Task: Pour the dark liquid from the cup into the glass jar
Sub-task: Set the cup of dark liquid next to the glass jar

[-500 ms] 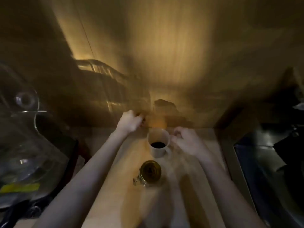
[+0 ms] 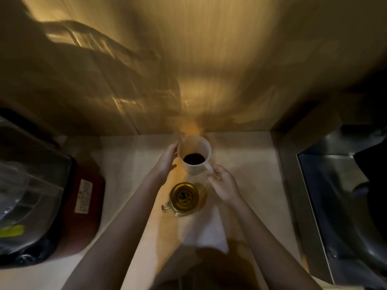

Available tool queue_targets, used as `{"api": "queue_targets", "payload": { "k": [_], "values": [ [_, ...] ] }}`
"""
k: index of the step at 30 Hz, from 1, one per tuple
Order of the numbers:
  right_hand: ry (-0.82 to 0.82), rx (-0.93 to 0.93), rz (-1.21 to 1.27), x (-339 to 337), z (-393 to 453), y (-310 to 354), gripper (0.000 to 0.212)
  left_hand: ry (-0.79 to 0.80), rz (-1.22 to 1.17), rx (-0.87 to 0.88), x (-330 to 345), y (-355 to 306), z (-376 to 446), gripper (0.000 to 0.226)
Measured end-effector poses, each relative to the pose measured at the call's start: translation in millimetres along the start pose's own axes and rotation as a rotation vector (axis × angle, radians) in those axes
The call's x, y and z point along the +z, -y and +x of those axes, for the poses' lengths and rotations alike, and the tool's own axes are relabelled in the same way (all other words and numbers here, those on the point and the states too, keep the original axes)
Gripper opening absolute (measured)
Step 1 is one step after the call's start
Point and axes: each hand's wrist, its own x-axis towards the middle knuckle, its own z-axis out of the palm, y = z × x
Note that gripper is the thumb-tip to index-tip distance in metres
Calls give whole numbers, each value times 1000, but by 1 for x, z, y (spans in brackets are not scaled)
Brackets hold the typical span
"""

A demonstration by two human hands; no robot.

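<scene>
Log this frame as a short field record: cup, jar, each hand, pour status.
cup: white mug, upright, dark liquid at the bottom
jar: glass jar, side handle, open top, on the counter, nearer the person than the cup
left hand: against the cup's left side
right hand: at the cup handle
pour status: not begun; cup not tilted
surroundings: sink on the right, red appliance on the left

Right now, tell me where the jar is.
The jar stands mid-counter, just nearer the person than the cup, between the two forearms and below the right hand.
</scene>
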Motion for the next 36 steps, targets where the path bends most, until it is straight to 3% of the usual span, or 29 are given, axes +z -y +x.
{"api": "queue_targets", "payload": {
  "k": [4, 9, 16, 23, 27, 30, 36],
  "values": [
    [5, -46, -37, 1, 3, 0, 17, 18, -124, -15, 0, 3, 5, 51],
    [0, -99, 66, -7, 3, 7, 28, 49, -237, -71, 1, 6, 7, 56],
    [-119, -107, 281, -38, -4, 24, 7, 70, -240, -69, 9, -10, -10, 57],
    [-208, -177, 393, -75, -54, 33, 26, 123, -342, -34, 39, -16, -71, 45],
    [-235, -200, 358, -82, -79, 12, 31, 84, -344, -41, 62, 4, -111, 41],
    [-277, -173, 310, -82, -92, -12, 36, 93, -298, 0, 78, 23, -139, 19],
    [-335, -88, 283, -73, -123, -63, 42, 186, -209, 13, 93, 63, -167, 20]
  ]
}}
